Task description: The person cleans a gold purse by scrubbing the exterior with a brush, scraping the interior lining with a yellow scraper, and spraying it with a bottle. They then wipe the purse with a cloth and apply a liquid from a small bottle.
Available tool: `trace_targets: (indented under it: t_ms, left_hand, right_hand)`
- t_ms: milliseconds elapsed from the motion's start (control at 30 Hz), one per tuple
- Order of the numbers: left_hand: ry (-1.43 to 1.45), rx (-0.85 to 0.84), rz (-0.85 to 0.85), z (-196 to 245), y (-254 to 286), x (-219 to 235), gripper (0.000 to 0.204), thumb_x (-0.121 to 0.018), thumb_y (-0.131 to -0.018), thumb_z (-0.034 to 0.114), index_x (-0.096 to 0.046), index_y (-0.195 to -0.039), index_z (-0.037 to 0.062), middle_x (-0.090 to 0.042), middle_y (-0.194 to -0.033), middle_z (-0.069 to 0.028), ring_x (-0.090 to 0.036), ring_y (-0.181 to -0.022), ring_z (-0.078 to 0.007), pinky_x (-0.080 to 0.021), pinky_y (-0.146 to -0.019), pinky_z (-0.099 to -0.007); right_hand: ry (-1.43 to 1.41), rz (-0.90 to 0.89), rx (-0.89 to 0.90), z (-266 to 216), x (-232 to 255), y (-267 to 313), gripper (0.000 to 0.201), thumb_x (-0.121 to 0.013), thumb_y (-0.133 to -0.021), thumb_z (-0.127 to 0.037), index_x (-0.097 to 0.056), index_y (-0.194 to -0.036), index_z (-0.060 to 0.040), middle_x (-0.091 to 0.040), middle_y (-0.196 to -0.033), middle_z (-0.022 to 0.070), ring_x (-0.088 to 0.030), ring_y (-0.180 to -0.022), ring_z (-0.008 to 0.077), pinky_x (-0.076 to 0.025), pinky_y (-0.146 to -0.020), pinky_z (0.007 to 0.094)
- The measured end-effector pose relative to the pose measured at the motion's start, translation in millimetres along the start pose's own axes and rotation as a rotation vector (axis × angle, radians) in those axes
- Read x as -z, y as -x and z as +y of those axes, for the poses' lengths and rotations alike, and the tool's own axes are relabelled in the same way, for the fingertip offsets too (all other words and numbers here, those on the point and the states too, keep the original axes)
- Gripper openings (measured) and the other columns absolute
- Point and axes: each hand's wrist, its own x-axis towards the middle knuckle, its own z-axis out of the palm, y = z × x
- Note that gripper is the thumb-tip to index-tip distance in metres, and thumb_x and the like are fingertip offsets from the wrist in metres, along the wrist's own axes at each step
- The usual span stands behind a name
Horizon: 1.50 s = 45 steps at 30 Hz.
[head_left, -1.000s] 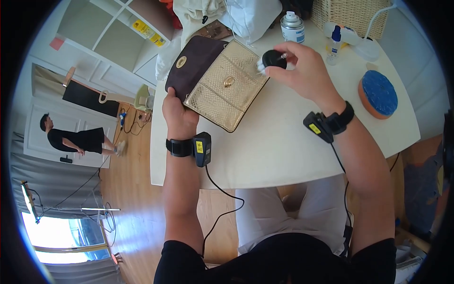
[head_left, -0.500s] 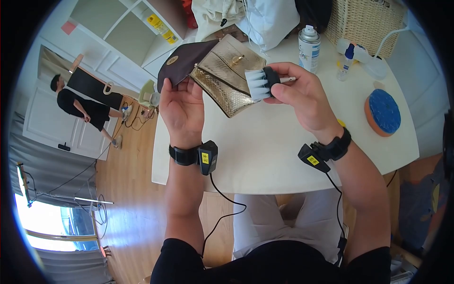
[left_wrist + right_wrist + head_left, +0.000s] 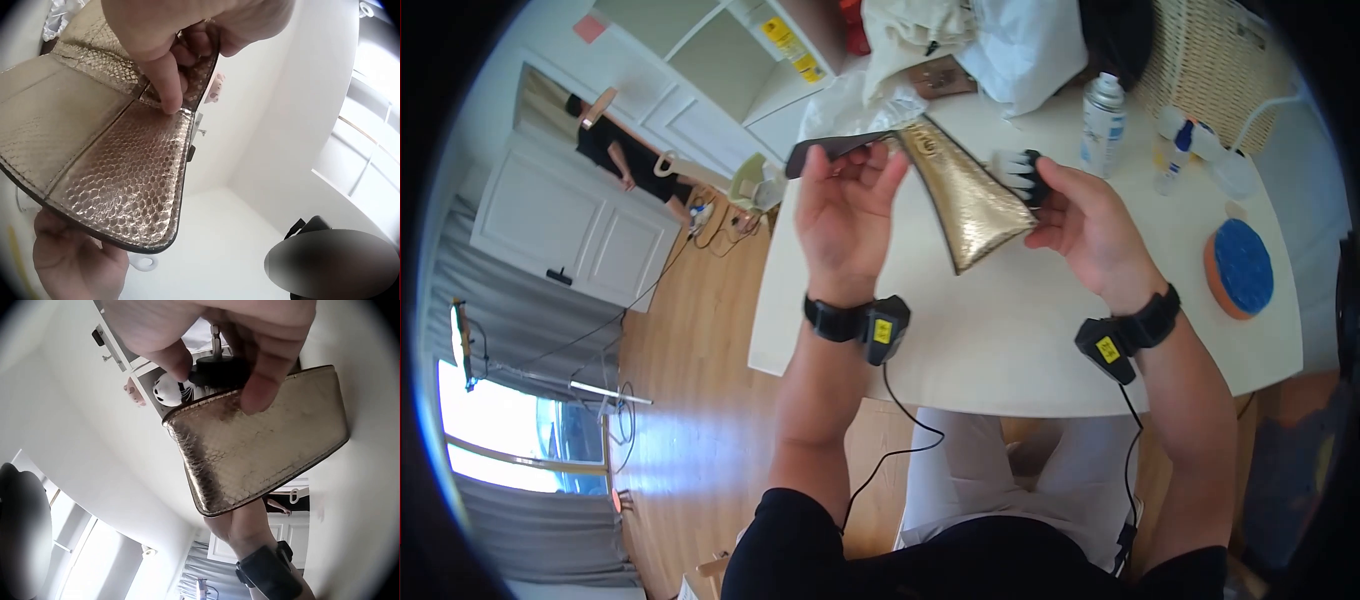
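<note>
A gold snakeskin-patterned bag (image 3: pixel 975 205) is raised over the table and turned, so the head view shows it as a narrow wedge. Its dark flap (image 3: pixel 800 158) sticks out on the left. My left hand (image 3: pixel 848 225) grips the bag at the flap side; its thumb presses the gold leather by a seam in the left wrist view. In my right hand (image 3: pixel 1100 235) is a round black brush (image 3: pixel 1034 178) with white bristles, and its metal shank (image 3: pixel 217 340) shows in the right wrist view. Fingers (image 3: pixel 262 390) of that hand lie over the bag's edge.
A spray can (image 3: pixel 1103 125), a small blue-capped bottle (image 3: pixel 1175 158) and a blue-and-orange round pad (image 3: pixel 1240 268) are on the right of the white table (image 3: pixel 1000 345). White cloth bags (image 3: pixel 1030 60) and a wicker basket (image 3: pixel 1210 70) stand behind. Another person (image 3: pixel 625 155) is at the far left.
The bag has turned from its broad gold face to a narrow wedge. The brush, earlier against its right edge with bristles showing, is now at its upper right. The other person has moved.
</note>
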Motion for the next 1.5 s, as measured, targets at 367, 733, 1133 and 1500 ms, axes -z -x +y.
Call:
trace_targets:
  t_ms: [367,733,1133,1500]
  left_hand:
    - [-0.175,-0.029,0.113,-10,-2,-3,0.03,-0.053,-0.107,0.03,-0.065,-0.114,0.0035,-0.07,-0.113,-0.0123,-0.064,-0.118,-0.0307,-0.054,-0.1,-0.0516]
    - [-0.384,-0.034,-0.077,-11,2,-6,0.03,-0.047,-0.107,0.018,-0.062,-0.126,0.001,-0.068,-0.123,-0.0173,-0.065,-0.118,-0.033,-0.06,-0.093,-0.051]
    - [-0.502,-0.034,-0.124,-16,6,-16,0.032,-0.048,-0.107,0.017,-0.057,-0.13,-0.0019,-0.066,-0.126,-0.019,-0.063,-0.12,-0.0365,-0.064,-0.086,-0.0517]
    - [-0.51,-0.049,-0.193,-18,7,-14,0.03,-0.046,-0.107,0.015,-0.06,-0.127,-0.0026,-0.066,-0.125,-0.0187,-0.063,-0.121,-0.0374,-0.065,-0.083,-0.0495]
  right_hand:
    - [0.268,-0.118,0.689,-9,-9,14,0.042,-0.075,-0.091,-0.015,-0.062,-0.127,0.0028,-0.069,-0.106,0.0063,-0.064,-0.093,0.0105,-0.051,-0.081,0.0249]
    - [0.706,0.151,0.906,-21,-9,19,0.048,-0.083,-0.079,-0.017,-0.068,-0.121,0.0017,-0.073,-0.105,0.0096,-0.071,-0.089,0.0156,-0.057,-0.083,0.0286]
    - [0.959,0.126,1.327,-31,-17,23,0.053,-0.088,-0.068,-0.011,-0.069,-0.117,-0.0026,-0.072,-0.105,0.0132,-0.068,-0.093,0.03,-0.054,-0.084,0.0355]
    - [0.648,0.109,1.16,-29,-8,18,0.05,-0.087,-0.076,-0.016,-0.067,-0.118,0.002,-0.072,-0.105,0.0119,-0.07,-0.093,0.0208,-0.054,-0.085,0.0314]
